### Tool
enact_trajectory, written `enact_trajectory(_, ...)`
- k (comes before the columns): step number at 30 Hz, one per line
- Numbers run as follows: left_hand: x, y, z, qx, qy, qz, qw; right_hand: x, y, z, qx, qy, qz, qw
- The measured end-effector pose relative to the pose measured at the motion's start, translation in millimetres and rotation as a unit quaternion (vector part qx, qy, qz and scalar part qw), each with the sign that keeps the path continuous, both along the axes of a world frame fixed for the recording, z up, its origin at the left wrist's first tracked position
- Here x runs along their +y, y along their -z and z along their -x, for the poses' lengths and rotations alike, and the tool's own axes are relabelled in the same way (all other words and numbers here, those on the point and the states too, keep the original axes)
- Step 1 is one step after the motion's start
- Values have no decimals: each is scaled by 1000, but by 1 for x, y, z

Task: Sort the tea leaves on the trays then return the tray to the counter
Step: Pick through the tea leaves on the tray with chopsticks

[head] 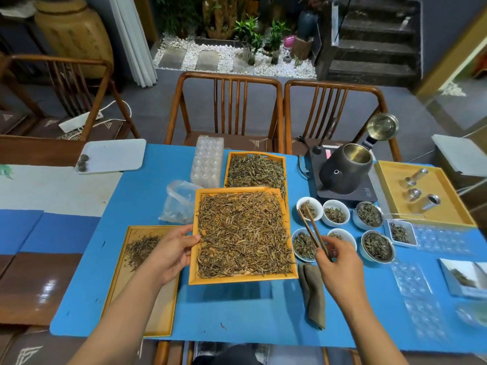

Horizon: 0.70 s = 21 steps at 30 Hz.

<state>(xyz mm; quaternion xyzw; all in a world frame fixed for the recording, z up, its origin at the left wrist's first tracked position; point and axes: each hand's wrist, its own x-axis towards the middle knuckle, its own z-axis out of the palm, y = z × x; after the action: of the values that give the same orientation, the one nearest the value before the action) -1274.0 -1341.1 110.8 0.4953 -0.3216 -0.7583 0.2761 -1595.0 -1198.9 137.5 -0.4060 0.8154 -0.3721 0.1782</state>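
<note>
An orange tray [194,270] full of brownish tea leaves is held up above the blue mat [237,312], casting a shadow below it. My left hand [171,248] grips its left rim, thumb on the inner edge. My right hand [334,259] holds wooden tweezers [312,230], tips pointing up-left over a white bowl [316,204]. A second orange tray [228,164] of greener leaves lies behind. A lighter wooden tray [163,317] with a small leaf pile sits at the left, partly under my left arm.
Several white bowls [340,205] and strainers with leaves stand right of the tray. A kettle [345,172] on its base, a yellow tray of metal jars [442,206], a clear mould [208,162], a plastic bag [179,201], a folded cloth [315,293] and two chairs [226,83] surround the work area.
</note>
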Motion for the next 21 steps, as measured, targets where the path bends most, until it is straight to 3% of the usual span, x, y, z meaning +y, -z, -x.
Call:
enact_trajectory(12,43,47,20,-90,-16,-73,993,59,90,38,-22,170,-38,984)
enact_trajectory(21,63,53,34,-76,-14,-88,993,87,158,62,-64,221,-152,961)
